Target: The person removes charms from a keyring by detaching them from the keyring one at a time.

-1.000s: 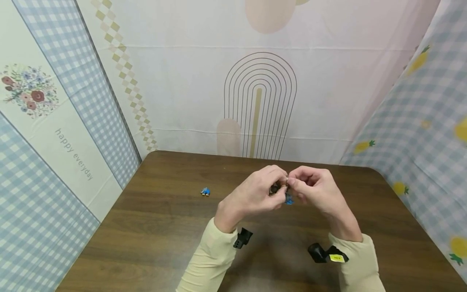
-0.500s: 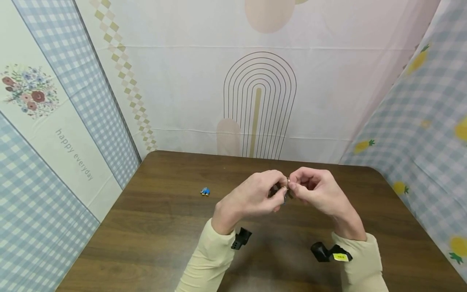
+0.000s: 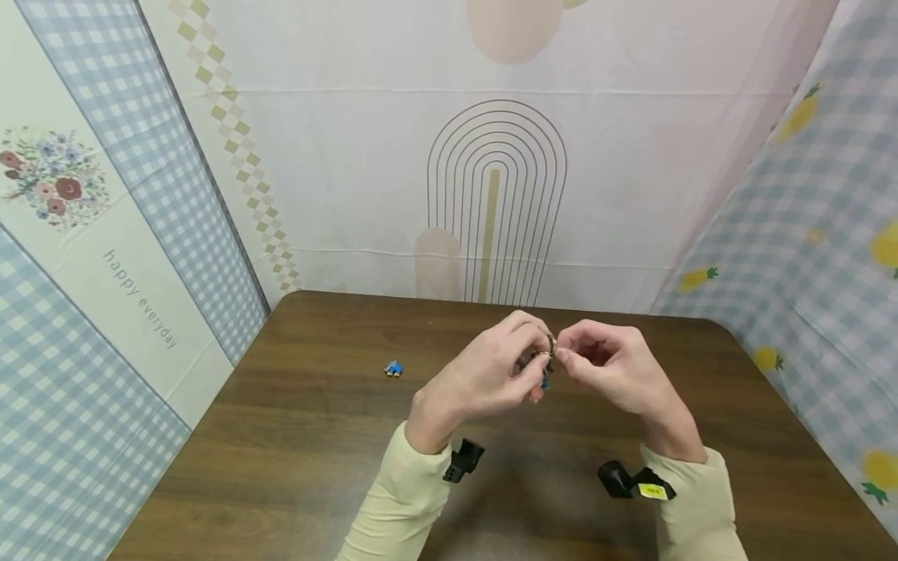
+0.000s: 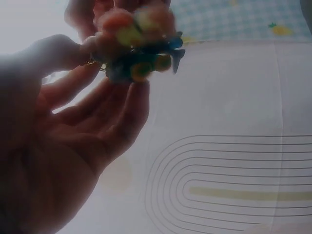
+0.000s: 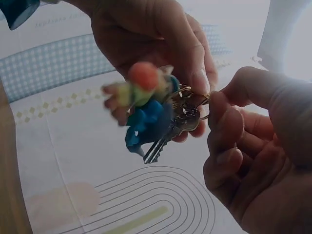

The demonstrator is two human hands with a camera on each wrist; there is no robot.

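Key ring pinched by your curled left hand and right hand. Key and charms dangle beneath; blue trinket lies left of both hands.

On the tabletop, a toy lies left of both hands. Above the tabletop, the left hand and right hand face each other, a ring between their fingers. A charm and a key lie side by side next to the ring. Cloths stand behind the tabletop and to its left and right.
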